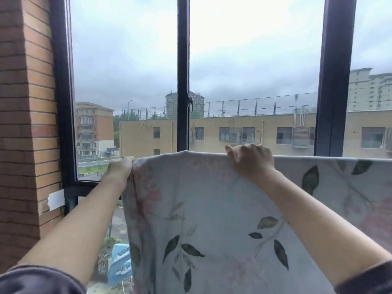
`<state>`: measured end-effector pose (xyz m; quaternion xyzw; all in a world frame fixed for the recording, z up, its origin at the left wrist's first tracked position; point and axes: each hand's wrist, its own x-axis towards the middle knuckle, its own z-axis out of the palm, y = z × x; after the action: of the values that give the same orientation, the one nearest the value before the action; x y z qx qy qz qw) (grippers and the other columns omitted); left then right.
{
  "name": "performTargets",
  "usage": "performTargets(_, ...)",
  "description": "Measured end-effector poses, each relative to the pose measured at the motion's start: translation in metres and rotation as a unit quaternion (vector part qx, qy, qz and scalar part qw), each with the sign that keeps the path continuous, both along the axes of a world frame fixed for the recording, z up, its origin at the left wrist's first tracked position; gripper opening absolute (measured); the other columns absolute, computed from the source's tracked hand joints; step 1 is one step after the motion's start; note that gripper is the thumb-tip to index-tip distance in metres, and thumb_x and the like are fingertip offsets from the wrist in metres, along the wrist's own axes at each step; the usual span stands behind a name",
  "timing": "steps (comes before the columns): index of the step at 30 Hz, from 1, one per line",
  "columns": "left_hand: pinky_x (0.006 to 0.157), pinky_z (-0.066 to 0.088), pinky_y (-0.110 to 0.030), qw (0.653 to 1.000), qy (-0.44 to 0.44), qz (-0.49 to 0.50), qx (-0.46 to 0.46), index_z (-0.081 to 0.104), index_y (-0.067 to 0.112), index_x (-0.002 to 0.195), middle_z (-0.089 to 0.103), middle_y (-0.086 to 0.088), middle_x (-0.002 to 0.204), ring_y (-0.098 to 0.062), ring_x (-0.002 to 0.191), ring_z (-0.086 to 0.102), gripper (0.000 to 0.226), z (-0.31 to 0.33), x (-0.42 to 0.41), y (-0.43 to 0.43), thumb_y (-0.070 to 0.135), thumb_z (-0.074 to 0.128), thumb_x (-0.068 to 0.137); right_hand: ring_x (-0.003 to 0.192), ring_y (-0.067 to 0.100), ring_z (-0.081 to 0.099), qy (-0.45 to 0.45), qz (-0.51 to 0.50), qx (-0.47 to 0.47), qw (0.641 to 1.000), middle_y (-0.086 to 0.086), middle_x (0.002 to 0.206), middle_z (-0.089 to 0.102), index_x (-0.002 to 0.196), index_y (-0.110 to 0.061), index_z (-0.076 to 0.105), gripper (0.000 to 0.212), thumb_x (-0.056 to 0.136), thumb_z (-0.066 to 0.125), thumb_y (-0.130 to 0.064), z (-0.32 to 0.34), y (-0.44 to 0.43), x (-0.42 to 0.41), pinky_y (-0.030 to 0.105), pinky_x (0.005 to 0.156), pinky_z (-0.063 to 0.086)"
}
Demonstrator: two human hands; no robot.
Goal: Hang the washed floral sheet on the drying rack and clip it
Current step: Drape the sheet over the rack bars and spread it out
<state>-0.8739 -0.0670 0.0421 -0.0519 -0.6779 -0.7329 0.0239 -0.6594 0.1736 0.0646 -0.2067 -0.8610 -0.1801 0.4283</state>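
Nearest, in both lower corners: dark sleeves [31,281], pushed back from bare forearms reaching up and forward.

Between and beneath the forearms: the floral sheet [212,219], pale blue-grey with dark green leaves and faint pink blossoms, hanging down past the bottom of the view. To the right of the right grip, spread wide, with the top edge straight and level. Whatever carries it there is hidden by the cloth.

Grip of the left hand [119,168]: closed on the sheet's left edge at the top corner, fingers curled round the cloth. Fabric gathered into a vertical fold just below that grip.

Grip of the right hand [251,160]: closed on the top edge, fingers hooked over to the far side, thumb sticking up at the left. Between the two grips, the top edge rounded into a slight hump.

Well below the left grip, just beside the sheet's left edge: a light blue plastic clip [119,266], apart from both hands and partly covered by the cloth. Whether touching the cloth or only behind it, cannot tell.

Beyond both grips: a dark window frame [182,60] with upright bars, and a small latch on the middle bar above the gap between the hands.

Left of the left grip: a brick wall [25,102], with a white patch [56,199] low on it beside the frame.

Farthest, through the glass: a long tan building [265,124] with a fenced roof, taller blocks behind it, and a grey overcast sky.
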Motion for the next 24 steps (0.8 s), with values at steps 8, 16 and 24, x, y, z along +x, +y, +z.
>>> performTargets(8,0.062,0.043,-0.029,0.984,0.057,-0.072,-0.15,0.061,0.008,0.072,0.061,-0.013,0.078,-0.026,0.071,0.056,0.014,-0.008,-0.005,0.004,0.022,0.062,0.072,0.079,0.026,0.062,-0.033,0.051,0.008,0.998,0.007,0.08,0.067,0.087,-0.017,0.068,0.055,0.097,0.025,-0.05,0.002,-0.051,-0.041,0.032,0.064,0.036)
performTargets(16,0.082,0.046,-0.038,0.971,0.103,0.197,-0.091,0.062,-0.007,0.105,0.063,-0.024,0.112,-0.037,0.106,0.058,0.035,0.012,-0.032,-0.034,0.019,0.044,0.093,0.077,0.027,0.063,-0.017,0.028,0.027,0.999,0.007,0.079,0.068,0.084,-0.016,0.069,0.061,0.099,0.019,-0.049,0.003,-0.06,-0.058,0.031,0.064,0.039)
performTargets(24,0.053,0.045,-0.031,0.994,-0.079,-0.075,0.028,0.061,0.008,0.084,0.058,-0.009,0.087,-0.022,0.068,0.058,0.024,-0.011,-0.059,-0.05,0.032,0.06,0.084,0.072,0.025,0.06,-0.016,0.026,0.026,0.999,0.006,0.074,0.065,0.073,-0.015,0.062,0.061,0.098,0.02,-0.051,0.001,-0.067,-0.064,0.03,0.063,0.035)
